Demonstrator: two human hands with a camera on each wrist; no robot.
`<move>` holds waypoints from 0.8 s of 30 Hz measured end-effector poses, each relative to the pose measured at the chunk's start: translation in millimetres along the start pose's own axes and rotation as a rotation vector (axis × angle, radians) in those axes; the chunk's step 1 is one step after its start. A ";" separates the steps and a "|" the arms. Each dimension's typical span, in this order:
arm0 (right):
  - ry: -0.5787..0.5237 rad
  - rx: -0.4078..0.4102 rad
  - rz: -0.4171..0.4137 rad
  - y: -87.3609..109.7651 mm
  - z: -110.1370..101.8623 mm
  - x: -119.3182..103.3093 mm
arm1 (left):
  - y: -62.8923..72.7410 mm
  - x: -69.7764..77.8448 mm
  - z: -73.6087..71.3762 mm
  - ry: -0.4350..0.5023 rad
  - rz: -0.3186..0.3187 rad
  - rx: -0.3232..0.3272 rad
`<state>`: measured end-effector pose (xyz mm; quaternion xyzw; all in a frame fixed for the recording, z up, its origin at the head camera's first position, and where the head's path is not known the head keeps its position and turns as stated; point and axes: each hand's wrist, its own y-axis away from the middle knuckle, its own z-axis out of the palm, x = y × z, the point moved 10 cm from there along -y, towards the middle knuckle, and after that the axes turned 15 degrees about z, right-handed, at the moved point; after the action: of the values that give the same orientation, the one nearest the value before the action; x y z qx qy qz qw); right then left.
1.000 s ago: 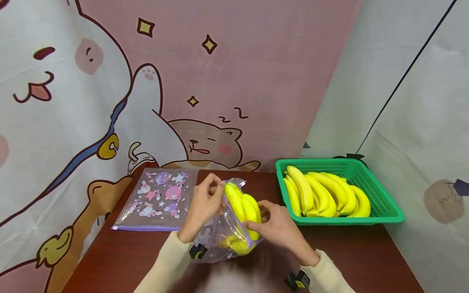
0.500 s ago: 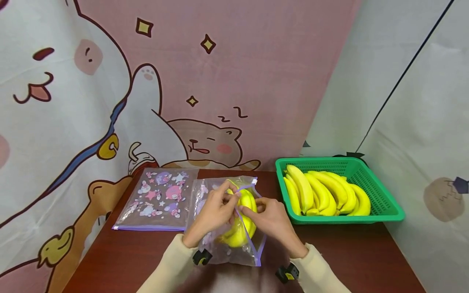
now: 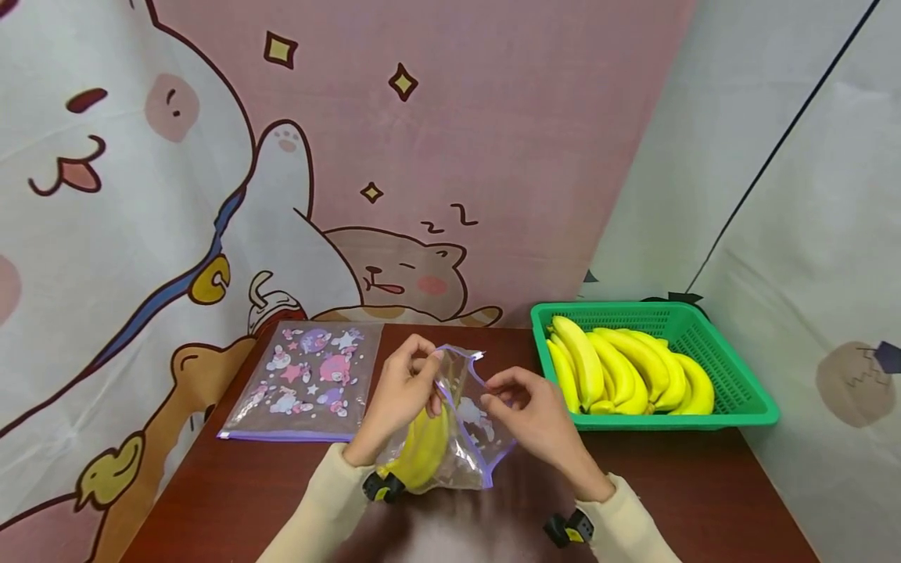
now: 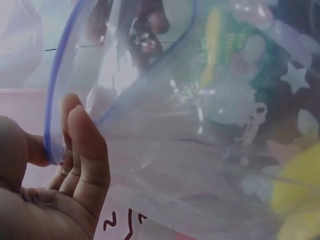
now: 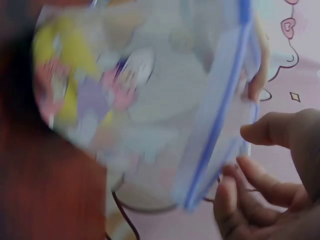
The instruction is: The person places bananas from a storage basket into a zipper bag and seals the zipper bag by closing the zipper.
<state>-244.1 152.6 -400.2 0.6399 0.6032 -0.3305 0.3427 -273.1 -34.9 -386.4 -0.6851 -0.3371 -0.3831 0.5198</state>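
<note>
A clear zip bag (image 3: 461, 461) with a purple zip edge and printed cartoon figures is held up over the table, its mouth apart and facing right. Yellow bananas (image 3: 422, 450) lie inside it, towards the closed end at the left. My left hand (image 3: 404, 383) pinches the upper part of the bag's mouth; in the left wrist view its thumb and fingers grip the purple rim (image 4: 52, 100). At the other side of the mouth, my right hand (image 3: 535, 410) pinches the far rim between thumb and fingertips. Blur softens the bag in the right wrist view.
A flat zip bag (image 3: 310, 371) with printed figures lies at the table's left rear. The green basket (image 3: 669, 424) with several bananas (image 3: 633, 371) stands at the right rear. A cartoon-printed cloth (image 3: 528, 156) hangs behind the brown table (image 3: 669, 485).
The bananas have shifted from the bag's mouth down to its left end. My right hand has left the bananas for the rim. The left hand still holds the bag's mouth.
</note>
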 end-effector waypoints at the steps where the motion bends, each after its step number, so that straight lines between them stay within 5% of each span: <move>1: 0.054 0.031 0.006 -0.6 -4.0 1.6 | -0.8 0.9 -2.2 0.008 0.002 0.016; 3: 0.157 0.051 0.043 -2.7 -8.5 7.5 | -2.1 2.4 -6.7 0.025 0.005 0.049; 6: 0.274 -0.022 0.108 -6.1 -5.3 18.9 | -3.0 3.7 -12.8 0.051 0.003 0.086; 11: 0.273 -0.100 0.077 -10.1 -3.0 16.8 | -5.0 9.4 -24.6 0.029 0.013 0.110; 19: 0.187 0.085 -0.002 -24.7 -29.4 -5.0 | -6.9 22.5 -50.4 -0.066 -0.011 0.046; 24: 0.176 0.185 -0.044 -33.1 -46.5 -13.5 | -10.0 29.3 -69.5 -0.297 -0.068 -0.057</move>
<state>-277.4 185.5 -364.9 0.6819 0.6118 -0.3347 0.2207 -279.8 -98.2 -344.7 -0.7370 -0.4224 -0.3042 0.4312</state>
